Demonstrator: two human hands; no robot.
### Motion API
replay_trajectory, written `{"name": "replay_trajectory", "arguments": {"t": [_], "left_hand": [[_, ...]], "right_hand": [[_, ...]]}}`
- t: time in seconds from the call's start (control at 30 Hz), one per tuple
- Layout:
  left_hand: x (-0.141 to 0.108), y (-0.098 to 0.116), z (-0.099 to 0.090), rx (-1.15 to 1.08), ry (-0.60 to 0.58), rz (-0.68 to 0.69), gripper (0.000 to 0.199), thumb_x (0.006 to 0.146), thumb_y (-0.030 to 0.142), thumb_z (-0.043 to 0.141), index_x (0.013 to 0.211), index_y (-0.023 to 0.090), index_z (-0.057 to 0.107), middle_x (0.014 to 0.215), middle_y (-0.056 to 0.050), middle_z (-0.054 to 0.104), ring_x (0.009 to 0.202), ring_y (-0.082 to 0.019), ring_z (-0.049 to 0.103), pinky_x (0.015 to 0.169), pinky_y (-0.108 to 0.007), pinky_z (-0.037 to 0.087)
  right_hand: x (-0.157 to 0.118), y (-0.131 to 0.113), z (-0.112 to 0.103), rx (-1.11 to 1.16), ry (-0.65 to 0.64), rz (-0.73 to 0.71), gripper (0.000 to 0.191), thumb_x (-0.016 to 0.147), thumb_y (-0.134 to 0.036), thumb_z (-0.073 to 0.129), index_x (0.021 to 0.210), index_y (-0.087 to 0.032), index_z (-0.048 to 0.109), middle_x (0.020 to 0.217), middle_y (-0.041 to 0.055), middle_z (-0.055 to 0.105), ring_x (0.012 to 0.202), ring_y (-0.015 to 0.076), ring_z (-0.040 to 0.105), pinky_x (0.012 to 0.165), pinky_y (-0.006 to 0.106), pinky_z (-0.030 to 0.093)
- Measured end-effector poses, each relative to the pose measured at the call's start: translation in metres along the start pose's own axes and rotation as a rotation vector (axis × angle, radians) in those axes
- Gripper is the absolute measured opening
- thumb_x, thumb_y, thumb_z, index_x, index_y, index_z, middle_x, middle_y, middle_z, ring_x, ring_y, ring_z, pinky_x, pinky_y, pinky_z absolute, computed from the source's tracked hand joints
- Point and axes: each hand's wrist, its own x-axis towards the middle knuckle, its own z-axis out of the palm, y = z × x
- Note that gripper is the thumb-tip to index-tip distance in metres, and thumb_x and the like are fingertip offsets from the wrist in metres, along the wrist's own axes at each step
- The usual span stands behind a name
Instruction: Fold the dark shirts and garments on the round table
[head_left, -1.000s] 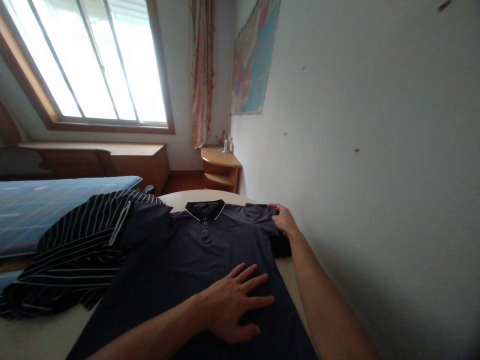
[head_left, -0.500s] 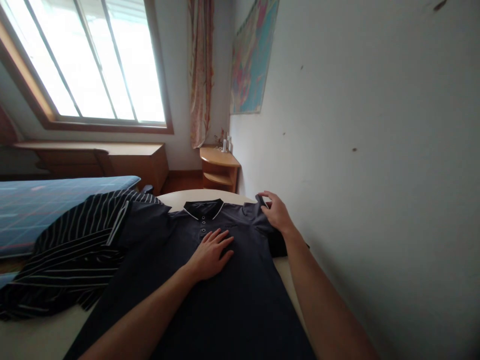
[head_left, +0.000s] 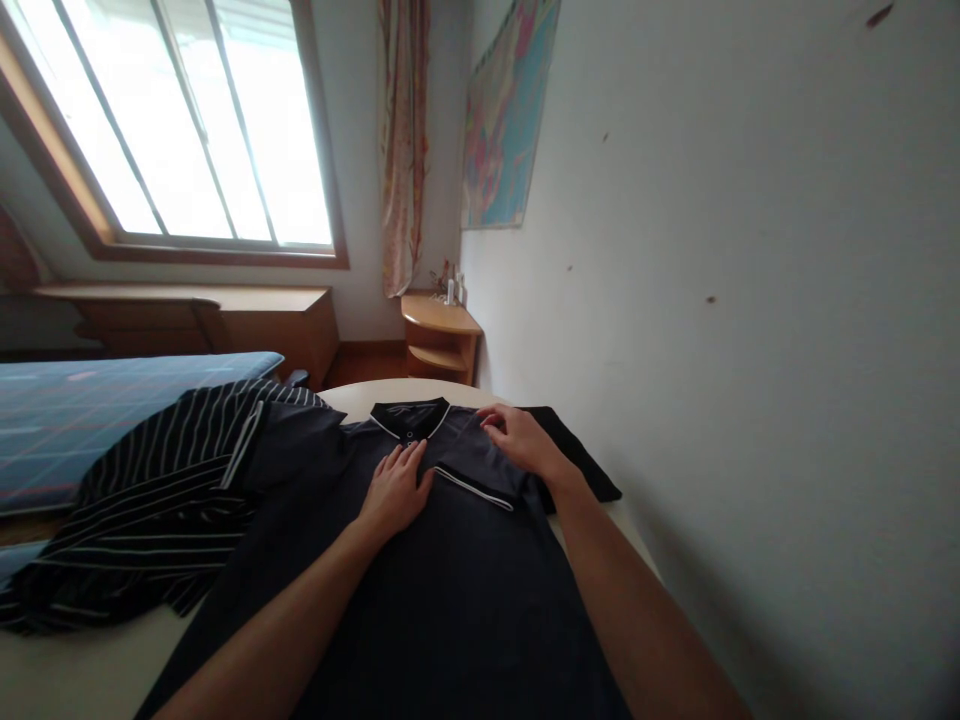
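Note:
A dark navy polo shirt [head_left: 450, 580] lies front up, its black collar [head_left: 411, 416] with white trim at the far end. My left hand [head_left: 394, 492] rests flat on the chest just below the collar, fingers spread. The right-side sleeve [head_left: 480, 480] is folded inward over the chest, its white-edged cuff facing the left hand. Over the shoulder beside that sleeve is my right hand [head_left: 521, 437], fingers curved and apart, holding nothing. The other sleeve [head_left: 292, 445] stretches out to the left.
A black striped garment [head_left: 142, 500] lies to the left, near a blue checked mattress [head_left: 112, 400]. Black cloth [head_left: 574, 450] is beside the shirt at right, close to the wall [head_left: 735, 400]. The pale tabletop [head_left: 352, 398] shows behind the collar.
The right-side sleeve has been folded inward across the shirt and let go by my right hand, which moved left. My left hand has slid slightly left and toward the collar.

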Motion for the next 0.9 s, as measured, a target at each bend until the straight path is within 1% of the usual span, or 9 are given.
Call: {"name": "replay_trajectory", "arguments": {"t": [0.07,0.13,0.27,0.37,0.43,0.57,0.7,0.8,0.9], "left_hand": [[0.0,-0.001,0.002,0.02,-0.02,0.012,0.057,0.097,0.045,0.04,0.149,0.022,0.039,0.155,-0.007,0.04,0.144,-0.031,0.031,0.116,-0.049,0.027],[0.0,-0.003,0.004,0.04,-0.044,0.018,0.056,0.097,0.047,0.039,0.148,0.024,0.04,0.157,-0.006,0.036,0.146,-0.032,0.027,0.117,-0.05,0.024],[0.003,-0.01,0.005,0.066,-0.075,0.007,0.056,0.097,0.052,0.037,0.145,0.025,0.044,0.158,-0.004,0.033,0.147,-0.033,0.024,0.118,-0.052,0.021],[0.005,-0.017,0.001,0.085,-0.083,-0.007,0.056,0.097,0.051,0.037,0.145,0.024,0.045,0.158,-0.005,0.033,0.147,-0.033,0.024,0.117,-0.053,0.022],[0.005,-0.021,-0.001,0.104,-0.084,-0.021,0.056,0.097,0.05,0.036,0.145,0.023,0.045,0.158,-0.005,0.033,0.146,-0.034,0.025,0.117,-0.054,0.023],[0.004,-0.022,-0.004,0.133,-0.086,-0.041,0.057,0.098,0.05,0.034,0.146,0.022,0.045,0.158,-0.006,0.033,0.146,-0.035,0.025,0.116,-0.054,0.024],[0.003,-0.022,-0.004,0.136,-0.077,-0.038,0.056,0.097,0.05,0.035,0.146,0.023,0.045,0.158,-0.005,0.033,0.146,-0.034,0.025,0.116,-0.053,0.024],[0.003,-0.022,-0.003,0.127,-0.073,-0.031,0.056,0.097,0.05,0.036,0.146,0.024,0.045,0.158,-0.006,0.033,0.146,-0.035,0.025,0.116,-0.053,0.024],[0.002,-0.022,-0.003,0.112,-0.072,-0.014,0.058,0.096,0.052,0.038,0.148,0.025,0.042,0.159,-0.008,0.032,0.146,-0.035,0.024,0.116,-0.052,0.023]], "right_hand": [[-0.001,0.008,-0.001,-0.173,0.047,0.119,0.024,0.087,-0.021,0.059,0.108,-0.022,0.071,0.097,0.005,0.075,0.09,0.0182,0.068,0.085,0.027,0.049],[-0.002,0.014,-0.002,-0.303,0.05,0.243,0.022,0.086,-0.026,0.059,0.102,-0.023,0.073,0.097,0.0066,0.075,0.093,0.0215,0.069,0.085,0.029,0.049],[-0.007,0.019,0.0,-0.441,-0.05,0.385,0.022,0.084,-0.038,0.061,0.088,-0.023,0.077,0.094,0.0109,0.075,0.092,0.0267,0.07,0.077,0.032,0.051],[-0.008,0.02,0.004,-0.469,-0.095,0.421,0.03,0.078,-0.049,0.068,0.082,-0.021,0.077,0.091,0.0138,0.075,0.089,0.0283,0.07,0.075,0.033,0.052],[-0.008,0.022,0.007,-0.47,-0.112,0.434,0.033,0.072,-0.053,0.073,0.078,-0.02,0.077,0.085,0.0137,0.074,0.087,0.028,0.07,0.075,0.034,0.052],[-0.008,0.027,0.01,-0.47,-0.143,0.428,0.025,0.065,-0.044,0.08,0.072,-0.02,0.075,0.078,0.0108,0.074,0.083,0.0263,0.071,0.074,0.032,0.052],[-0.008,0.027,0.006,-0.506,-0.141,0.448,0.015,0.068,-0.033,0.076,0.076,-0.021,0.076,0.081,0.0112,0.074,0.085,0.0254,0.071,0.074,0.031,0.052],[-0.009,0.022,0.002,-0.532,-0.165,0.468,0.015,0.072,-0.033,0.072,0.079,-0.021,0.077,0.088,0.0136,0.075,0.089,0.027,0.071,0.075,0.033,0.053],[-0.01,0.016,0.002,-0.553,-0.204,0.481,0.018,0.073,-0.034,0.072,0.083,-0.02,0.077,0.093,0.0158,0.075,0.092,0.0295,0.071,0.076,0.035,0.053]]}}
